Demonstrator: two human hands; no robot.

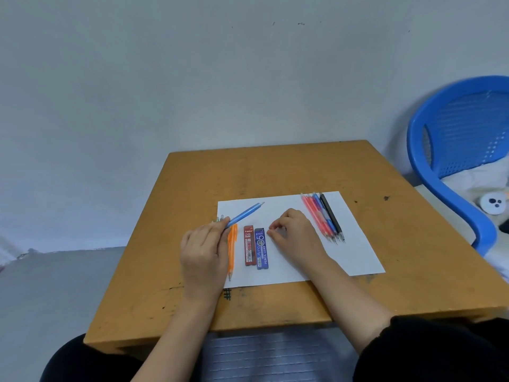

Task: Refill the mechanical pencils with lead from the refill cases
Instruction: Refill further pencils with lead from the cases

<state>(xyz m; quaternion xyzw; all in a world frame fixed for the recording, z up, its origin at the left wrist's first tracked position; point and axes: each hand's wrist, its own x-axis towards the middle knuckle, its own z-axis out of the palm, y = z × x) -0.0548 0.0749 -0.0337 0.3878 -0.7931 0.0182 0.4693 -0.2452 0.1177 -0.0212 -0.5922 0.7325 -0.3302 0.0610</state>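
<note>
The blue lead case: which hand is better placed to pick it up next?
Right. The right hand rests on the paper with its fingertips right beside the blue lead case, while the left hand grips the blue pencil. Whether the right fingers pinch something small is unclear.

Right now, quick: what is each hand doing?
Left hand: grips the blue mechanical pencil.
Right hand: fingers curled beside the blue refill case; cannot tell whether they pinch anything.

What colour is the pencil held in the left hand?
Light blue; the pencil in the left hand shows clearly in the head view.
</note>
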